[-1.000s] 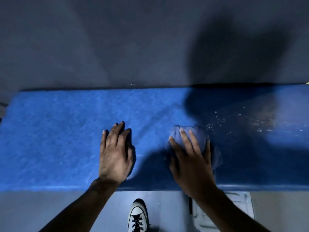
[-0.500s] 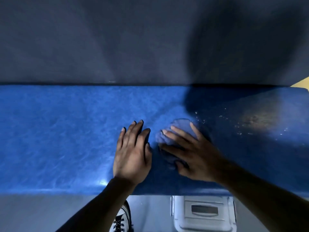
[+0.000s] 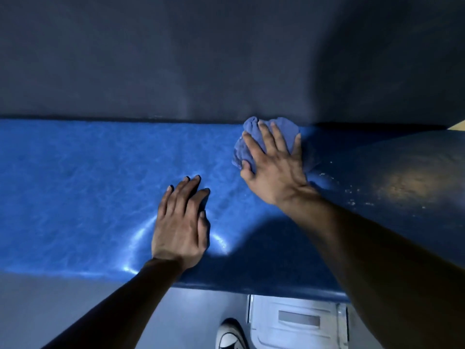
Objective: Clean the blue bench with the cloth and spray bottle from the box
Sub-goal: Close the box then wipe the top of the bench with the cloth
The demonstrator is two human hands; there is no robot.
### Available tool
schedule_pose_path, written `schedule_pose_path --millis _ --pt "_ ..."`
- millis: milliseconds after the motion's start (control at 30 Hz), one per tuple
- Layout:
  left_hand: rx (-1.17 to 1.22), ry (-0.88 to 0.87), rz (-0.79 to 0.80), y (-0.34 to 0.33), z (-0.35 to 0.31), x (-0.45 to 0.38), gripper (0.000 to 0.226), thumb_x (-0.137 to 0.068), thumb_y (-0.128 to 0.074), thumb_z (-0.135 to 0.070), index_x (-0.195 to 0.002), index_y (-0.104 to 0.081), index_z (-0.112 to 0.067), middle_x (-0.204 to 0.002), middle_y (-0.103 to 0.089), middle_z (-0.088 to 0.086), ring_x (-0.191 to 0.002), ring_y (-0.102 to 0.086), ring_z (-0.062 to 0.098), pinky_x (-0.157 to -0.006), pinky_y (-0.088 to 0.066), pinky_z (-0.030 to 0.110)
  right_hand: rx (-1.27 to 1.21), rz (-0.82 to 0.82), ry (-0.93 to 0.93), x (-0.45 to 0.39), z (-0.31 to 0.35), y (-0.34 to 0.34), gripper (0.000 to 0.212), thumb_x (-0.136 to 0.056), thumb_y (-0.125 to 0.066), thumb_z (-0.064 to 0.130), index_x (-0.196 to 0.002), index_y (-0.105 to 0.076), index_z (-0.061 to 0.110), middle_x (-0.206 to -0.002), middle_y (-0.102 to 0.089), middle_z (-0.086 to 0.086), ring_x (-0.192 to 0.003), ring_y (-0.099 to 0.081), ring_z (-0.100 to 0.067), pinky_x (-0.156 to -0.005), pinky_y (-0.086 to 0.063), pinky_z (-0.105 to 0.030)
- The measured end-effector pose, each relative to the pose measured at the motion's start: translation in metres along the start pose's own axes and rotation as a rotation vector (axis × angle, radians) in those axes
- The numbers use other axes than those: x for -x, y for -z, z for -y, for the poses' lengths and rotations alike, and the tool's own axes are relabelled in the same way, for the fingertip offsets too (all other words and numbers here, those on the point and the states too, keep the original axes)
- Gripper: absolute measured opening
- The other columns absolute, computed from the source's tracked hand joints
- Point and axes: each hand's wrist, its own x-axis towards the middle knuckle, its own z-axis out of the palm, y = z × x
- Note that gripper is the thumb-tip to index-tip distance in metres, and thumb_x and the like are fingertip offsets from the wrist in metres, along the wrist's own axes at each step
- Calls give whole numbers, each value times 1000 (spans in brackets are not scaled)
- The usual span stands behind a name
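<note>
The blue bench (image 3: pixel 75 187) runs across the view from left to right. A crumpled blue cloth (image 3: pixel 281 132) lies on its far edge, against the dark wall. My right hand (image 3: pixel 274 170) presses flat on the cloth with fingers spread over it. My left hand (image 3: pixel 181 220) rests palm down on the bench's middle, fingers together, holding nothing. Pale specks and a brownish smear (image 3: pixel 402 185) mark the bench to the right of the cloth. No spray bottle is in view.
A dark grey wall (image 3: pixel 226 59) rises right behind the bench. Below the bench's near edge stands a white plastic box (image 3: pixel 299 321) on the grey floor, with a black-and-white shoe (image 3: pixel 230 336) beside it. My shadow covers the bench's right part.
My right hand has pushed the cloth from the bench's middle to its far edge by the wall. The left hand has stayed flat on the bench. The view has shifted slightly.
</note>
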Motion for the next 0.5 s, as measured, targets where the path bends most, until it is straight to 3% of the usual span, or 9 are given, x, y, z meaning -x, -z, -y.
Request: schedule_pose_path --millis 233,367,500 --pt "-1 18 26 4 -3 0 48 -93 -41 -20 -138 -56 -8 -158 -45 13 -151 -37 32 -126 -22 55 -36 -103 -131 56 9 2 59 -89 -48 43 -145 -54 26 -165 -34 -7 -155 -26 -29 -117 -16 -70" --pt "19 48 65 10 -10 -1 50 -91 -41 -21 -137 -56 -8 -158 -45 13 -152 -36 32 -127 -21 54 -25 -72 -43 126 0 9 55 -91 -53 43 -144 -55 31 -165 -35 -2 -155 -27 -25 -119 -15 -67" --pt "73 134 51 12 -29 1 50 -94 -39 -27 -138 -56 -8 -158 -44 15 -152 -34 33 -126 -21 56 -21 -39 159 177 -32 24 66 -86 -60 40 -150 -49 31 -164 -38 0 -154 -30 -23 -115 -24 -67"
